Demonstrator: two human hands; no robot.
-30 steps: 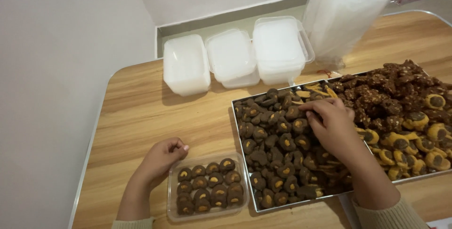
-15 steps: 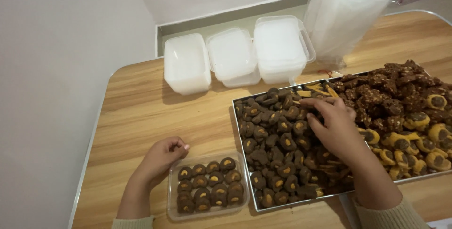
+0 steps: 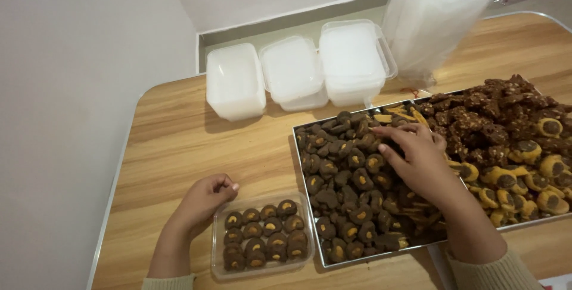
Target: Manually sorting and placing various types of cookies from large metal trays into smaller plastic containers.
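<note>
Metal tray point(image 3: 296, 147) of dark nut-topped cookies point(image 3: 351, 188) sat right. My right hand point(image 3: 417, 159) had slid slightly nearer, fingers pinched narrow among them; holding one? Cannot tell. My left hand point(image 3: 202, 199), loosely curled, stayed touching the part-filled clear container point(image 3: 218, 248).

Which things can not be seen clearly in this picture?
- Right hand, head view: its own fingers hide whether it grips a dark round cookie.
- Large metal tray: right edge cut off.
- Clear plastic bag of stacked lids: top cut off.
</note>
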